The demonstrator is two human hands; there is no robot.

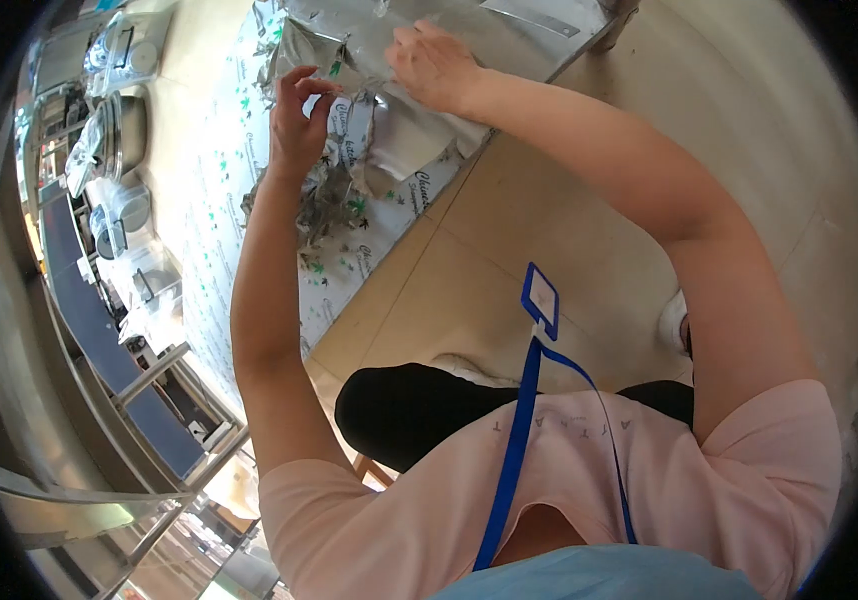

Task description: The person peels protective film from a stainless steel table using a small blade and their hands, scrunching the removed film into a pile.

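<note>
In the head view, a metal panel (399,150) lies partly covered by white protective film (334,300) printed with green leaf marks and dark lettering. Part of that film is torn and crumpled into grey, wrinkled folds (327,205). My left hand (299,125) is at the torn film, thumb and fingers curled together on its edge. My right hand (434,68) rests on the bare metal with its fingers a little bent and apart, and no object shows in it.
Clear plastic containers (134,210) and a metal pot (131,130) stand along the left. A metal rail frame (154,372) is at lower left. Tiled floor (399,300) lies below the panel's near edge. A blue lanyard with a badge (541,298) hangs from my neck.
</note>
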